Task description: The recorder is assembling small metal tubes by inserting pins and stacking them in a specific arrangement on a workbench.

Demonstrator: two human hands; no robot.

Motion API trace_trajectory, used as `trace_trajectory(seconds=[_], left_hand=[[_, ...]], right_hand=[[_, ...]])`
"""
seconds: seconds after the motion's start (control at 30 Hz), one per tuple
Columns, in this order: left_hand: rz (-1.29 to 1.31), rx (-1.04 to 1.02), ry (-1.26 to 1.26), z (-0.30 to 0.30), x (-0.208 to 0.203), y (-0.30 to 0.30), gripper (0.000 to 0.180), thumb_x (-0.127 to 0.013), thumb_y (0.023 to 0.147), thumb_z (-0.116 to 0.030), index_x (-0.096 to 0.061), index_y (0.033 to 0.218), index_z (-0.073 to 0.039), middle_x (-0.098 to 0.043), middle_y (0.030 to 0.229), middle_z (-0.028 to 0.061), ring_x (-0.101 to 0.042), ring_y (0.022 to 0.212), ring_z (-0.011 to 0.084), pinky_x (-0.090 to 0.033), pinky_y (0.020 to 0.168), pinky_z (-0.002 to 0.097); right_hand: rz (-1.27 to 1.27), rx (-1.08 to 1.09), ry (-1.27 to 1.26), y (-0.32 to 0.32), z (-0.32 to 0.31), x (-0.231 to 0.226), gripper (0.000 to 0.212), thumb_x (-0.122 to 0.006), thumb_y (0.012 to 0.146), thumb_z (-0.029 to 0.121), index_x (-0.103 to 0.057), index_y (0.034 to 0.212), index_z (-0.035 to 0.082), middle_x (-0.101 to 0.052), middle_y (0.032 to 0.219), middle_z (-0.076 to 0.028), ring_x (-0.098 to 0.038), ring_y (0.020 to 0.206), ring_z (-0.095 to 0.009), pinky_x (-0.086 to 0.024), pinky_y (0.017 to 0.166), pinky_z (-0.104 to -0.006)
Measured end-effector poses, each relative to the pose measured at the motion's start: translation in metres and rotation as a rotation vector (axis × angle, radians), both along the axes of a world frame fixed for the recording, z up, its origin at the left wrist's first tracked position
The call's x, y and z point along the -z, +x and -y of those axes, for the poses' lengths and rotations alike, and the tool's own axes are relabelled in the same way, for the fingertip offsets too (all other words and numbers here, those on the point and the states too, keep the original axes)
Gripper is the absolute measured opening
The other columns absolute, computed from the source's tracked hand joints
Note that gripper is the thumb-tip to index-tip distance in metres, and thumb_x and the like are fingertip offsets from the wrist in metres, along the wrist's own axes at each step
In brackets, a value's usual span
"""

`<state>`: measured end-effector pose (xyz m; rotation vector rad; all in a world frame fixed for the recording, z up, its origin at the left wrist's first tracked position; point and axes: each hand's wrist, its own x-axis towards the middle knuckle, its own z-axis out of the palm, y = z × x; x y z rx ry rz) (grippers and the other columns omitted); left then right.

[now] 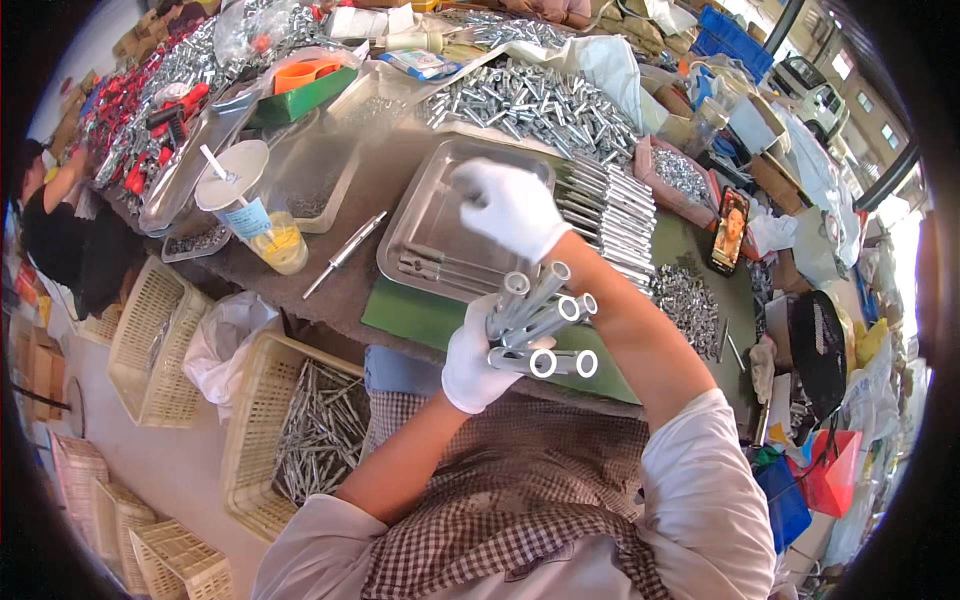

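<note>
My left hand (474, 358), in a white glove, is wrapped round a bundle of several metal tubes (540, 316). Their round open ends point up and to the right, over the near edge of the tray. Also gloved in white, my right hand (512, 208) hovers above the metal tray (420, 218) with its fingers curled in. It is slightly blurred, and whatever its fingertips may hold is hidden. A few thin metal rods (440, 270) lie along the near side of that tray. To the right of the tray, slim metal rods (612, 215) are stacked in rows.
A big heap of metal tubes (535, 105) rises behind the tray. On the left stand a lidded drink cup (240, 180) and a single rod (345, 255). Small metal parts (688, 300) and a lit phone (730, 232) are on the right. Below sits a basket (255, 440) of rods.
</note>
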<state>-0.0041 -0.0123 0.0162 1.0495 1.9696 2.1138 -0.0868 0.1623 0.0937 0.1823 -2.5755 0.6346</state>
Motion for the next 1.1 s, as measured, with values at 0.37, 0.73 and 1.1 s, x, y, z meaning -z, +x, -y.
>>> trace_trajectory(seconds=[0.37, 0.73, 1.1], left_hand=[[0.097, -0.029, 0.006, 0.002, 0.007, -0.004, 0.074, -0.091, 0.075, -0.025, -0.046, 0.127, -0.001, -0.070, 0.103, 0.0174, -0.072, 0.091, 0.0255, -0.056, 0.081, 0.0365], [0.020, -0.040, 0.017, 0.000, 0.007, -0.005, 0.072, -0.094, 0.071, -0.016, -0.046, 0.123, -0.003, -0.064, 0.110, 0.0107, -0.067, 0.097, 0.0187, -0.055, 0.082, 0.0323], [0.093, -0.052, 0.026, 0.001, 0.002, -0.004, 0.070, -0.095, 0.070, -0.017, -0.049, 0.121, -0.004, -0.064, 0.104, 0.0073, -0.066, 0.087, 0.0155, -0.055, 0.077, 0.0305]], right_hand=[[-0.246, 0.022, -0.853, 0.151, 0.027, -0.131, 0.043, -0.060, 0.086, -0.004, -0.060, 0.129, -0.007, -0.068, 0.098, -0.009, -0.066, 0.082, -0.013, -0.056, 0.076, -0.0259], [-0.077, -0.051, -0.221, 0.147, 0.032, -0.087, 0.035, -0.072, 0.079, 0.005, -0.069, 0.114, 0.007, -0.072, 0.102, -0.009, -0.072, 0.093, -0.024, -0.056, 0.086, -0.0351], [0.130, -0.132, -0.489, 0.143, 0.024, -0.097, 0.023, -0.080, 0.078, 0.006, -0.073, 0.100, 0.004, -0.069, 0.099, -0.007, -0.067, 0.092, -0.017, -0.054, 0.085, -0.0314]])
